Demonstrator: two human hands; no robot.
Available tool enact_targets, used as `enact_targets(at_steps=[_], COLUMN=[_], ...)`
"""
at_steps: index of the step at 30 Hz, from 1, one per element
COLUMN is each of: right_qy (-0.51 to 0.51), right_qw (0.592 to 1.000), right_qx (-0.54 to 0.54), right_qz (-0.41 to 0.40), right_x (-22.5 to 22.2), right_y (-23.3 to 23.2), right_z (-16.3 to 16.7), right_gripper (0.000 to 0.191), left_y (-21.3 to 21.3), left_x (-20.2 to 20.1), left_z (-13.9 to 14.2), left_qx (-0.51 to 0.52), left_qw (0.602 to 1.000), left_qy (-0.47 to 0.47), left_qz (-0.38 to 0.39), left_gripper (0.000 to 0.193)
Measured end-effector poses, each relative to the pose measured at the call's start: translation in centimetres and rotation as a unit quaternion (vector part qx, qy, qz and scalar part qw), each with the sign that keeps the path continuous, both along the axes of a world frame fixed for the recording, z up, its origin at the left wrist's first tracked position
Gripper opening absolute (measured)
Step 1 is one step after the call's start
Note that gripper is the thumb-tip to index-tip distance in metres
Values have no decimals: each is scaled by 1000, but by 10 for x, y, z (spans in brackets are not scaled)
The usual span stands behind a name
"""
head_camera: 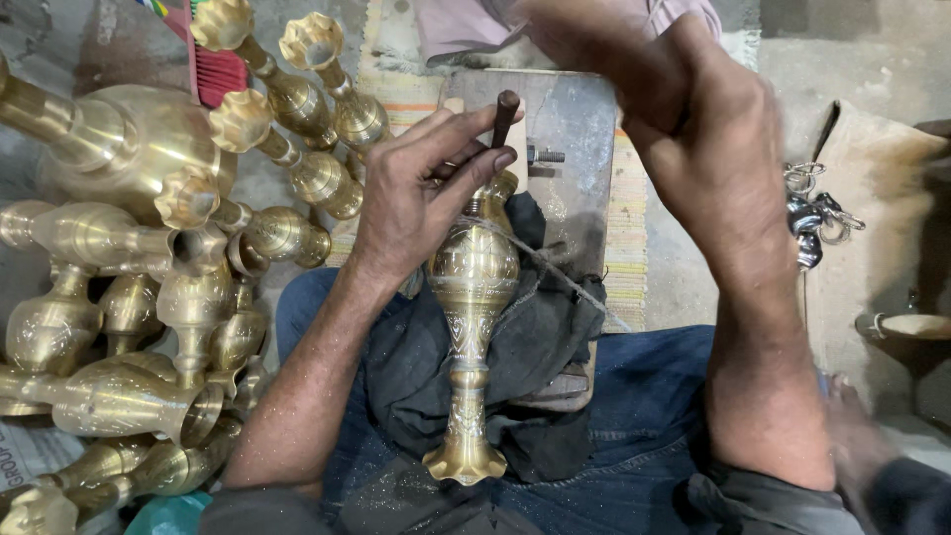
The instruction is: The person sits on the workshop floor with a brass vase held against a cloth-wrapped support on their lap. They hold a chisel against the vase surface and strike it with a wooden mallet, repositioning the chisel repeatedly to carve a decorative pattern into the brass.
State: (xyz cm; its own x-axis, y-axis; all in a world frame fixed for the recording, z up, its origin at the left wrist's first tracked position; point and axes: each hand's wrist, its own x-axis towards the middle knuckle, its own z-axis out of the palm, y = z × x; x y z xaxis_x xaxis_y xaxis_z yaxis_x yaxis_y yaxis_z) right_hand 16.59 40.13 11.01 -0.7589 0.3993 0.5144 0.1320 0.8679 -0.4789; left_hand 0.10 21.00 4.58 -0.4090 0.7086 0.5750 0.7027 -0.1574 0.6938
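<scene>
Our left hand (416, 193) pinches a dark punch (505, 116) on the brass vase (474, 287), which lies on the cloth (555, 327) at 6 o'clock. The right hand (684, 109) is raised and blurred; its grip we cannot tell. The vase seems heavy, stiff and smooth; we hold it best at the neck.

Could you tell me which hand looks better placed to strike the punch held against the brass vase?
Probably the right hand: it is raised and free above the punch. The left hand is pinching the punch against the brass vase.
</scene>
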Motion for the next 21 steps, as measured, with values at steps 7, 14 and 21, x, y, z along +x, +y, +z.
enact_targets(at_steps=[7,14,21], right_qy=[-34,-67,-79], right_qw=[991,985,970], right_qx=[131,158,226], right_qz=[-15,-21,-34], right_x=[2,-3,-3], right_y=[-2,-4,-3], right_z=[-2,-2,-8], right_gripper=[28,15,22], left_y=[-3,-3,-5], left_x=[-1,-6,-10], left_z=[1,-2,1], left_qx=[11,-10,-2], left_qw=[1000,1000,999], left_qy=[-3,-11,4], left_qz=[-8,-25,-42], left_gripper=[36,35,34])
